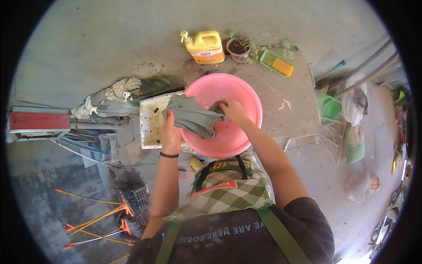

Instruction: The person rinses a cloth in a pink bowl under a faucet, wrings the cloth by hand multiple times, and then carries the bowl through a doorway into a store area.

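Observation:
A grey-green wet cloth (193,115) is stretched between my two hands over a pink plastic basin (246,99). My left hand (170,132), with a dark bracelet at the wrist, grips the cloth's left end near the basin's left rim. Over the inside of the basin, my right hand (231,111) is closed on the cloth's other end. The cloth's left part overhangs a stained white sink (150,132) beside the basin. How much water the basin holds I cannot tell.
Behind the basin stand a yellow pump jug (205,47), a potted plant (238,49) and a green tray (270,60) with a yellow sponge (282,67). A rag-wrapped pipe (118,90) is at left. Orange-tipped poles (99,218) lie lower left; a green bucket (329,107) stands right.

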Motion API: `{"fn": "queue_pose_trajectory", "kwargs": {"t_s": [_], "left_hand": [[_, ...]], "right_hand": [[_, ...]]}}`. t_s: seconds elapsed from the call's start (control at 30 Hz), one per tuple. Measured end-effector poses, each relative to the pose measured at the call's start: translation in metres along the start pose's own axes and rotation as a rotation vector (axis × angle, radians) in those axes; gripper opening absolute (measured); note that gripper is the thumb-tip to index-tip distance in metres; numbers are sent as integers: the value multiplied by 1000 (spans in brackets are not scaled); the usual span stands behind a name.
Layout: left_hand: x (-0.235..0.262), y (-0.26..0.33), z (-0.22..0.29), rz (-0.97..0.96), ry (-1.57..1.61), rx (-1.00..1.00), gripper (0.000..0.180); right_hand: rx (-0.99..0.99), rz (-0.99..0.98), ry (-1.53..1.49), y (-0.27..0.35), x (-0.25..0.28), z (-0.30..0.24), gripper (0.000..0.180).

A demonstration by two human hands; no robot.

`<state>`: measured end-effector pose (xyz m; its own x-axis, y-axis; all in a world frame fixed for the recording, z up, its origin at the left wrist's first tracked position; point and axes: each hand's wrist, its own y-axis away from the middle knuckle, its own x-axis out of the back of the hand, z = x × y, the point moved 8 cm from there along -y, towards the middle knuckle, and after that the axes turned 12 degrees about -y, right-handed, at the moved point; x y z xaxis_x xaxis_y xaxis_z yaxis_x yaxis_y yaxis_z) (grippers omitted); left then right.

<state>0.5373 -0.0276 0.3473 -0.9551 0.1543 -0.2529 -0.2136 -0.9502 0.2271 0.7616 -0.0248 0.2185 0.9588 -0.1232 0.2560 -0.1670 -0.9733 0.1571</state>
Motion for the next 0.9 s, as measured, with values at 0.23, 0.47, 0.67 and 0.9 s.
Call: {"fn": "queue_pose_trajectory", "kwargs": {"t_s": [0.23, 0.47, 0.67, 0.9], "left_hand": [[-4, 13, 33, -10, 43, -64, 43], [21, 6, 76, 178, -824, -201, 28], [2, 9, 108, 193, -782, -493, 23], [-12, 2, 64, 206, -1214, -427, 25]], "right_hand": [[-150, 0, 549, 29, 34, 2, 31], [28, 109, -184, 23, 70, -37, 35], [80, 165, -373, 22, 95, -120, 39], [79, 256, 678, 12, 98, -94, 30]]}}
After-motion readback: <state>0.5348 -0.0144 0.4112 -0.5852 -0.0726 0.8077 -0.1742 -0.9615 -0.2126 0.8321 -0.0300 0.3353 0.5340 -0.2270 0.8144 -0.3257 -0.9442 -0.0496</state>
